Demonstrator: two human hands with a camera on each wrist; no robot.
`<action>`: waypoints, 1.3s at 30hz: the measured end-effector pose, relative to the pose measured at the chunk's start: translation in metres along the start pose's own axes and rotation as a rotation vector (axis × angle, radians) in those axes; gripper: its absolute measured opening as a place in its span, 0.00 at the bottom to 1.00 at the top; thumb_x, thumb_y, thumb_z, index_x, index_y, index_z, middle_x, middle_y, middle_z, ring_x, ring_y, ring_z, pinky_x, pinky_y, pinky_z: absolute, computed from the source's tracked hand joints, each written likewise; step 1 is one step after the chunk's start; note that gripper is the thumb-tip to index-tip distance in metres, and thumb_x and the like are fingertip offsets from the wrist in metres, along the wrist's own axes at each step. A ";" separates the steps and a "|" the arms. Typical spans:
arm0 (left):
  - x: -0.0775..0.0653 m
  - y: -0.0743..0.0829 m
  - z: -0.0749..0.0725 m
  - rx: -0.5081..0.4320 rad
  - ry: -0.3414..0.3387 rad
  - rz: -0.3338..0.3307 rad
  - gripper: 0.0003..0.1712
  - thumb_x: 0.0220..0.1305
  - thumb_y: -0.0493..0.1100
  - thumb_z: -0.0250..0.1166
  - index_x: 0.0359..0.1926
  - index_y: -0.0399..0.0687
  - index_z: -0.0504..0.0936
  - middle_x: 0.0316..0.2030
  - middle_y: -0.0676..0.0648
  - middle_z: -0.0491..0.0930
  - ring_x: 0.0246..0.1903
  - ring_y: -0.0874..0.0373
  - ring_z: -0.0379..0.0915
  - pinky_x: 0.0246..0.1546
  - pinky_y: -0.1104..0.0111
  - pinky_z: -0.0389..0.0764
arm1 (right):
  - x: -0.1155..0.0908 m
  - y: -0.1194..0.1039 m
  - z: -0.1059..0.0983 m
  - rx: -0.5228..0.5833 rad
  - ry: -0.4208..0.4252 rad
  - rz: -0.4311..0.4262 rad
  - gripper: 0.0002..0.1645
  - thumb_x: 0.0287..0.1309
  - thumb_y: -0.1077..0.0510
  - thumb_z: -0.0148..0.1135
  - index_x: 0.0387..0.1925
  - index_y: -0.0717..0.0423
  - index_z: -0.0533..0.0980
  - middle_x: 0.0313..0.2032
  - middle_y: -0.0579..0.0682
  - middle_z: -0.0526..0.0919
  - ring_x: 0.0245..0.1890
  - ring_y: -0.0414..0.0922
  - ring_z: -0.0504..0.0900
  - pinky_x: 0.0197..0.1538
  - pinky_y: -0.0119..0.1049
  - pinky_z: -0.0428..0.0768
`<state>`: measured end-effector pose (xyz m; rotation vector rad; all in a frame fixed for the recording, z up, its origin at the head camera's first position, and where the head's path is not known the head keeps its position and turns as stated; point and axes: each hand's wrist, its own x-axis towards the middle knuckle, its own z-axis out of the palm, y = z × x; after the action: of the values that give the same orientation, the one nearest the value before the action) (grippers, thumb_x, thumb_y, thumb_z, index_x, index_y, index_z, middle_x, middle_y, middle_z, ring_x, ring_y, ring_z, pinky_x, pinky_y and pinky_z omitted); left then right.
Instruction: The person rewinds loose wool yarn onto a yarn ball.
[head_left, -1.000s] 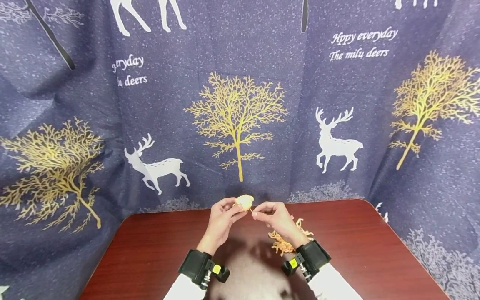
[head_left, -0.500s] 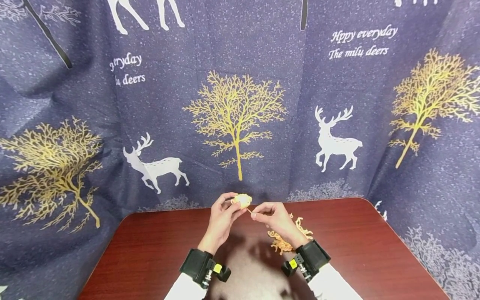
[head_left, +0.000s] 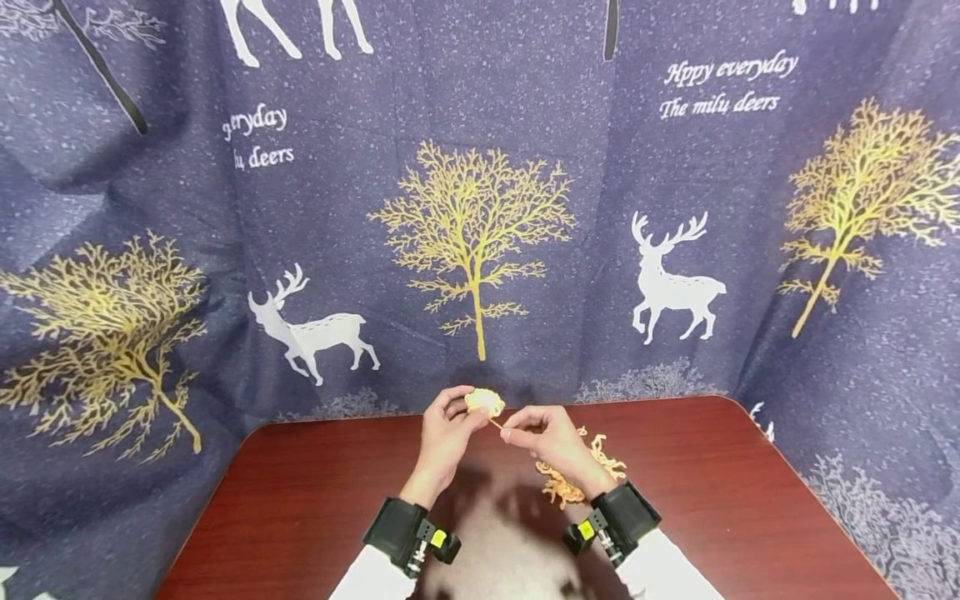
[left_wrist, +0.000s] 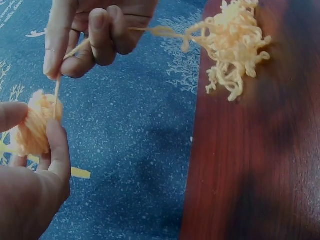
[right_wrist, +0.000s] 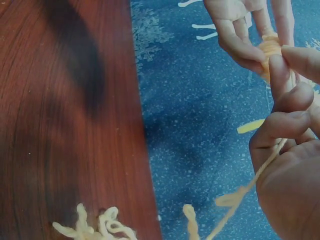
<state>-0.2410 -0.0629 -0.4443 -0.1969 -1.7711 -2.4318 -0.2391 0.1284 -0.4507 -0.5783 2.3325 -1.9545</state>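
— Biggest first?
— Table (left_wrist: 230, 165), right side of the left-wrist view. Yarn tangle (left_wrist: 232, 42) on it, upper right: likely light, limp, quick to snag; no clear axis.
— Ball?
— Yarn ball (left_wrist: 34, 127), left edge, long axis near upright. Your left hand (left_wrist: 30, 185) pinches it, thumb opposite fingers. Probably soft, squashable; hold its flanks lightly.
— Strand?
— Strand (left_wrist: 57, 90) rises from ball, then slants upper right. Your right hand (left_wrist: 97, 35) pinches it at the fingertips; likely not slippery.
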 end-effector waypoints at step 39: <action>-0.011 0.010 -0.011 0.309 -0.634 0.115 0.20 0.53 0.27 0.73 0.49 0.28 0.82 0.43 0.33 0.84 0.43 0.48 0.84 0.48 0.59 0.86 | 0.013 -0.004 -0.016 0.082 0.082 -0.012 0.13 0.59 0.63 0.71 0.42 0.70 0.82 0.31 0.47 0.88 0.21 0.36 0.75 0.22 0.26 0.71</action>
<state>-0.2292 -0.0764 -0.4404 -1.0983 -2.2553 -2.1074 -0.2545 0.1389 -0.4414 -0.5175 2.2865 -2.1060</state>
